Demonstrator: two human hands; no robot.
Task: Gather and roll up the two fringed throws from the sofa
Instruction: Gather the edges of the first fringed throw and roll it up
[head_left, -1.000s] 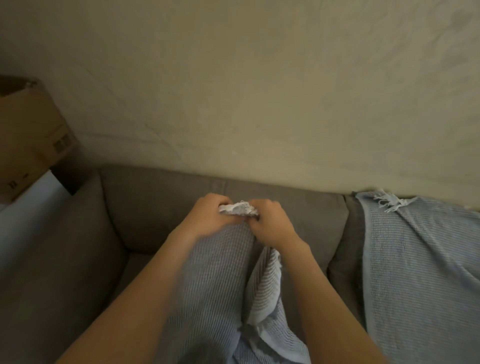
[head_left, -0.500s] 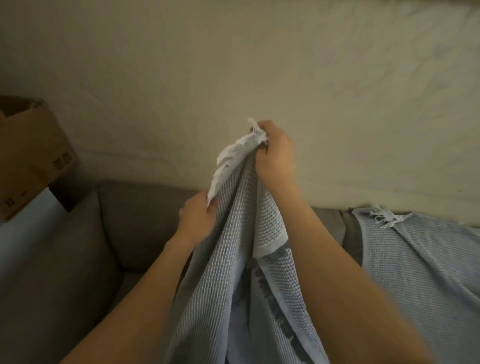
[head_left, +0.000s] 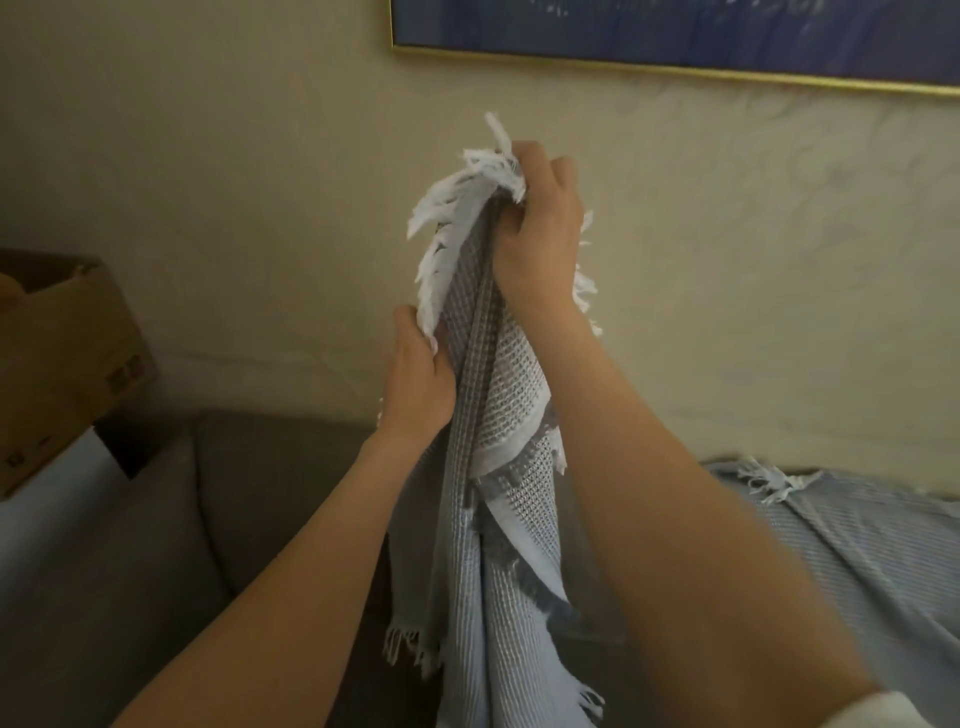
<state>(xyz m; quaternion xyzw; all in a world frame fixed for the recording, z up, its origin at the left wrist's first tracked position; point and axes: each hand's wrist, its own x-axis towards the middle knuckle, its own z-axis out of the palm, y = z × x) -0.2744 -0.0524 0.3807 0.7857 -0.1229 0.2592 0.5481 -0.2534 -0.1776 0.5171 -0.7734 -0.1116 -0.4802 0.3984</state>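
A grey-blue waffle-weave throw (head_left: 498, 519) with white fringe hangs bunched in front of me, above the grey sofa (head_left: 156, 545). My right hand (head_left: 540, 234) grips its fringed top edge, raised high against the wall. Lower and to the left, my left hand (head_left: 418, 379) holds the same fringed edge. The throw's lower part drops out of view between my forearms. A second pale blue fringed throw (head_left: 857, 561) lies draped over the sofa back at the right.
A brown cardboard box (head_left: 62, 353) stands on a white surface beside the sofa's left arm. The beige wall runs behind the sofa, with a gold-framed blue picture (head_left: 675, 26) at the top right.
My right hand has risen well above the left, drawing the fringed edge up and stretching the throw. My left hand rose a little. The view tilted up, bringing the picture into sight.
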